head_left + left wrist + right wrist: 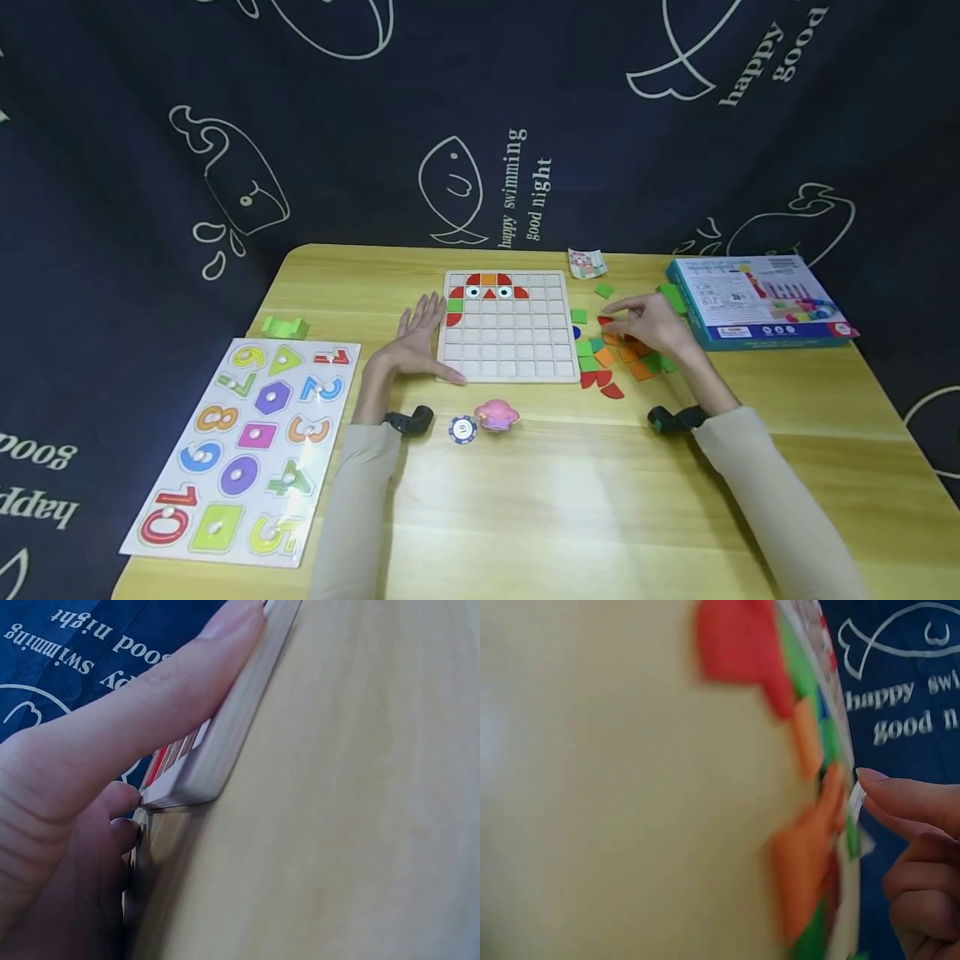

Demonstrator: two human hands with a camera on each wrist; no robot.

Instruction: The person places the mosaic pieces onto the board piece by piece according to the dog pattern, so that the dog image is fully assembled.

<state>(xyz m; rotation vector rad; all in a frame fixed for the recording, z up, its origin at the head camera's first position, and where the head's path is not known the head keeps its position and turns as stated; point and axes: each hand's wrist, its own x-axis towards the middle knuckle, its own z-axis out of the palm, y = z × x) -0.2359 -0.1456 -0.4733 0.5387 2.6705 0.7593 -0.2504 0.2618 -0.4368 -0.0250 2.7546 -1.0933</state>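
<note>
My left hand point(411, 342) lies spread at the left side of the grid board point(510, 343), its thumb along the near edge by the corner. In the left wrist view the thumb point(142, 712) stretches over the board's pale wooden rim point(244, 712). Red, green and orange tiles and two eye tiles point(472, 292) sit in the board's upper left cells. Right of the board, my right hand point(654, 325) pinches a red tile point(604, 320) between thumb and forefinger, above a pile of loose tiles. A whitish sliver point(856, 799) shows at those fingertips in the right wrist view.
Loose green tiles point(586, 349), orange tiles point(640, 370) and red quarter-round tiles point(612, 391) lie beside the board. A boxed set point(757, 300) stands at right, a number puzzle point(247, 450) at left. A pink toy point(497, 415) and a chip point(462, 429) lie in front.
</note>
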